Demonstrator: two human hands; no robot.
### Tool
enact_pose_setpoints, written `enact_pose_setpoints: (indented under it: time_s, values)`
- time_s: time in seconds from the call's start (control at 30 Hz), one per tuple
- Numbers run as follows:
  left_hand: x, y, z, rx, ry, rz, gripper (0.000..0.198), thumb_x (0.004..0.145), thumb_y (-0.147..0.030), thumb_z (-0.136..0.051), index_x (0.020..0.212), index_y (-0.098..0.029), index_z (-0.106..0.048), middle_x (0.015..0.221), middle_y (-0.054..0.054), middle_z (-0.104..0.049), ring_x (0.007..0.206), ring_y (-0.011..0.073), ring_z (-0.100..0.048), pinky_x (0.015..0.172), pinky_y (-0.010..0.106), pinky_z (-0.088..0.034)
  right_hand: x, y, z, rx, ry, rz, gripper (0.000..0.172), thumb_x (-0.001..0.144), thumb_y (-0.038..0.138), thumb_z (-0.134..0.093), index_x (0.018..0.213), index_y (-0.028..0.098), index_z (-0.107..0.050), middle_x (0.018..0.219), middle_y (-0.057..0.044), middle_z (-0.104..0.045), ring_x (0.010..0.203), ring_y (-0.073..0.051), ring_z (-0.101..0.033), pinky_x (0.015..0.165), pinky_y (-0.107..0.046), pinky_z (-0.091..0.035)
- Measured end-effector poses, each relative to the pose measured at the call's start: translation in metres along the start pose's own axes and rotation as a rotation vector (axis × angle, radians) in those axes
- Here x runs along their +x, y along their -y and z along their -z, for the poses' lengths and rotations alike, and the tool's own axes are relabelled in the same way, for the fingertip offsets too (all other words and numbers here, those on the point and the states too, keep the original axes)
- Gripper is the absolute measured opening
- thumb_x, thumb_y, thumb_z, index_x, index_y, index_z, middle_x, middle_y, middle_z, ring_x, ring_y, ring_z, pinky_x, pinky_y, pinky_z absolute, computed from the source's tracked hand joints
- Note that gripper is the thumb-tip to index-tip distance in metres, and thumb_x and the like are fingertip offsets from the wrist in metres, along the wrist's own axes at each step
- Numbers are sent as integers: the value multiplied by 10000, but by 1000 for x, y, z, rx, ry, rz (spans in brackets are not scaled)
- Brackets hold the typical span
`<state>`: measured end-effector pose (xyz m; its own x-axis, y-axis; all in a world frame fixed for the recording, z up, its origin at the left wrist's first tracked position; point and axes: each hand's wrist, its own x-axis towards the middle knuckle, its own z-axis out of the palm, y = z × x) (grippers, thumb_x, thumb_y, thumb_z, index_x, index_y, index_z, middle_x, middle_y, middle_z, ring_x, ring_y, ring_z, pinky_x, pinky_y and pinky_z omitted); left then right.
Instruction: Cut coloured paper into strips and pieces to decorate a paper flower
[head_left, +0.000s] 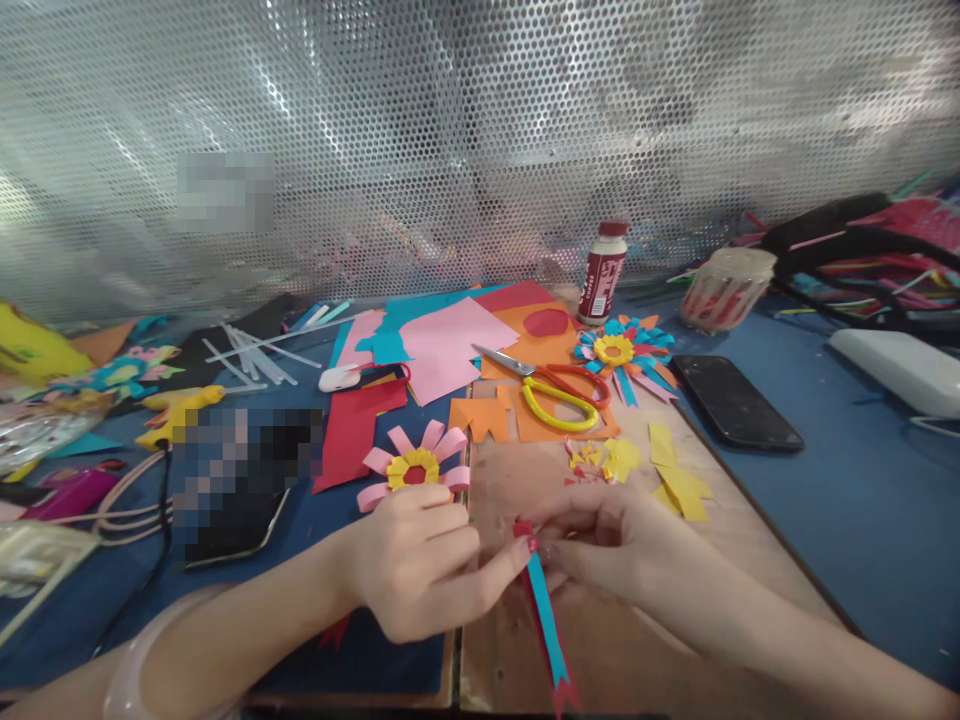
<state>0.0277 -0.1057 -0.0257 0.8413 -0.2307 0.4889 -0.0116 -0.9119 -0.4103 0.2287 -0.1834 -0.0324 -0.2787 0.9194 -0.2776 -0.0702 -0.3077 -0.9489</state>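
Observation:
A narrow paper strip (548, 622), blue laid over red, hangs down toward the table's front edge, its lower end notched like a ribbon tail. My left hand (424, 565) is closed, its index finger stretched to press the strip's red top; its thumb is hidden. From the other side, my right hand (626, 540) pinches the same top end between thumb and fingers. Just beyond my left hand lies a paper flower (412, 468) with pink loop petals and a yellow and red centre. Small yellow paper scraps (621, 460) lie past my right hand.
Scissors (559, 405) with yellow and orange handles lie on orange paper. Coloured sheets (457, 340), a blue-orange flower (615, 348) and a coffee bottle (603, 275) stand behind. Phones (739, 400) and glue sticks (259, 355) lie at the sides. A perforated metal panel (480, 130) closes the back.

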Motion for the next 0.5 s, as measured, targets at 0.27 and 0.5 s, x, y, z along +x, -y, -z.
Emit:
enact_pose_setpoints:
  time_s: [0.27,0.5]
  values:
    - [-1,1,-1,-22,17,4,277,772,-133,-576,1046,-124,-613,464,-81,-408,408,87,-391,393,273,-236,-1,0,0,43,23,-32,172,743,310,-650,858,183,-657,761,-2,-691,703,-128,-665,677,-254,-544]
    - [-2,1,0,-39,37,-2,294,790,-162,-545,1076,-110,-589,480,-75,-413,411,93,-403,400,272,-251,-3,5,0,77,20,0,167,755,287,-645,873,169,-658,763,-5,-678,663,-101,-650,639,-214,-535]
